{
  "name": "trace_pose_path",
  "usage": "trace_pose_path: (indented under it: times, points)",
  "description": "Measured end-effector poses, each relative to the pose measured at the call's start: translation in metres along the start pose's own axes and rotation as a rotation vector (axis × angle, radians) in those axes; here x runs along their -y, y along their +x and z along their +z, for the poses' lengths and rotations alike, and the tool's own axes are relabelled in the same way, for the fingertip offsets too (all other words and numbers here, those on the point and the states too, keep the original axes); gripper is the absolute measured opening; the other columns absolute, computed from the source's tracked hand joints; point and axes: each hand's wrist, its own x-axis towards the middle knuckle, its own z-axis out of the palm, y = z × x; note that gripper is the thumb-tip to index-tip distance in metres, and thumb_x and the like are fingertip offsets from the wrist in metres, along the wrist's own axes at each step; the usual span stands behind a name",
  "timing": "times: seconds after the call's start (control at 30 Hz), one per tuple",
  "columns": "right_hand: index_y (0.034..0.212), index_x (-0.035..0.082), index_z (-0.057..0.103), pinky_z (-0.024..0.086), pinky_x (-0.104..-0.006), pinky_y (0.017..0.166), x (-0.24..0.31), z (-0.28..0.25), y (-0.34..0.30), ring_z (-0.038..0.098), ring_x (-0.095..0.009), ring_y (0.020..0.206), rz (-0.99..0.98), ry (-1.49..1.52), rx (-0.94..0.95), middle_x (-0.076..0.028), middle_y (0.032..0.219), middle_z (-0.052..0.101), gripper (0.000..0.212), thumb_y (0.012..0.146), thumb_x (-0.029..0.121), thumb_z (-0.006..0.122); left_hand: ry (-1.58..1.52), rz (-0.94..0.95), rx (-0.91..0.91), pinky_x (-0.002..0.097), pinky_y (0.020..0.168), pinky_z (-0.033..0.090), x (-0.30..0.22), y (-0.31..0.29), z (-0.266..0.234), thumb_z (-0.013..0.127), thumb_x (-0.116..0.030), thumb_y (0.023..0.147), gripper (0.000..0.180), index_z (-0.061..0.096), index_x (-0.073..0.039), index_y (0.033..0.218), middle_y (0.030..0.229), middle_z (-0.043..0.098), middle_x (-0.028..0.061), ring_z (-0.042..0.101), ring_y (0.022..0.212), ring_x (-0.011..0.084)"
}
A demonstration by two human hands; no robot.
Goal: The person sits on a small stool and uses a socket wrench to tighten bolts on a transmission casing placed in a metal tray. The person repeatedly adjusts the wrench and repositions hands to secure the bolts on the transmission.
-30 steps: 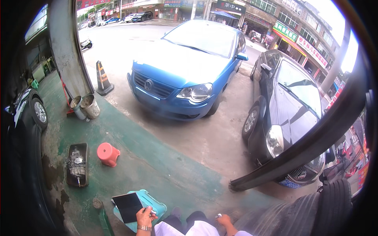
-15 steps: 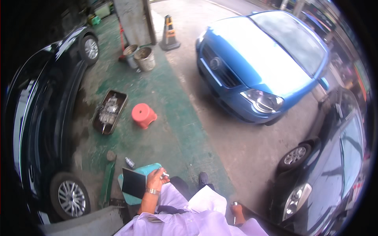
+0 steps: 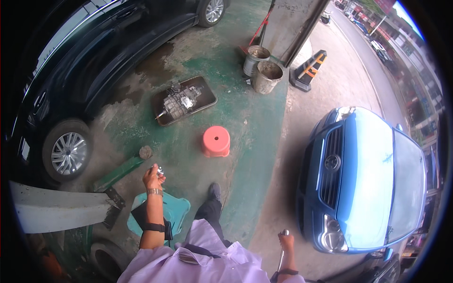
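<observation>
My left hand (image 3: 152, 178), with a metal-band watch on its wrist, is raised beyond a turquoise plastic stool (image 3: 180, 207). Its fingers are closed on a small shiny metal piece (image 3: 161, 170), too small to tell its exact kind. At my right side, my right hand (image 3: 286, 242) grips a ratchet wrench (image 3: 282, 260). The round head sticks out above the fist and the steel handle runs down along the forearm. A black flat panel (image 3: 138, 215) rests on the stool, partly behind my left forearm.
Ahead lie a gearbox (image 3: 178, 104) in a dark pan (image 3: 210, 98) and a red stool (image 3: 216, 141). Dirty buckets (image 3: 268, 78) and a cone (image 3: 309, 70) stand by a pillar. Dark car (image 3: 118, 47) left, blue car (image 3: 363, 174) right; a green lift arm (image 3: 120, 172) crosses the floor.
My view has swung toward the left, so the cars and pan shift right. My left hand has reached forward past the turquoise stool. The wrench in my right hand now shows more fully.
</observation>
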Motion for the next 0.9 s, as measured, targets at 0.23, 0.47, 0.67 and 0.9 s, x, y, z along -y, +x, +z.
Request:
trace_pose_path:
  times: [0.23,0.47,0.67,0.9]
  points:
    - [0.074,0.006,0.054,0.037,-0.0269,0.037,0.237,-0.030,0.119,0.048,-0.012,0.042,-0.414,0.058,-0.052,-0.002,0.054,0.051,0.011,0.072,0.011,0.063,-0.199,0.091,0.010,0.0254,0.042,0.044,-0.103,0.077,0.116,0.073,-0.029,0.079,0.027,0.061,-0.007,0.089,0.073,0.058,0.0004,0.046,0.049,0.0089]
    - [0.080,0.007,0.058,0.036,-0.0226,0.048,0.614,-0.048,0.124,0.047,-0.006,0.054,-0.855,0.459,0.011,0.002,0.063,0.050,0.009,0.076,0.010,0.065,-0.156,0.324,0.055,0.0241,0.044,0.037,-0.183,0.110,0.224,0.068,-0.022,0.084,0.016,0.063,-0.007,0.086,0.083,0.062,0.0014,0.043,0.050,0.0069]
    - [0.075,0.009,0.054,0.029,-0.0223,0.042,0.885,0.053,0.176,0.038,-0.006,0.046,-0.666,1.042,0.550,0.004,0.061,0.046,0.009,0.083,0.011,0.058,-0.042,0.238,-0.089,0.0244,0.043,0.037,-0.161,0.209,0.315,0.067,-0.020,0.085,0.015,0.063,-0.005,0.087,0.079,0.061,0.0021,0.044,0.050,0.0071]
    - [0.077,0.010,0.048,0.032,-0.0255,0.045,1.021,0.290,0.334,0.040,-0.011,0.049,-0.447,0.729,0.697,0.001,0.059,0.041,0.014,0.086,0.016,0.057,0.148,0.012,-0.311,0.0235,0.043,0.036,-0.110,0.336,0.398,0.068,-0.023,0.083,0.021,0.063,-0.003,0.087,0.068,0.055,0.0004,0.041,0.049,0.0068]
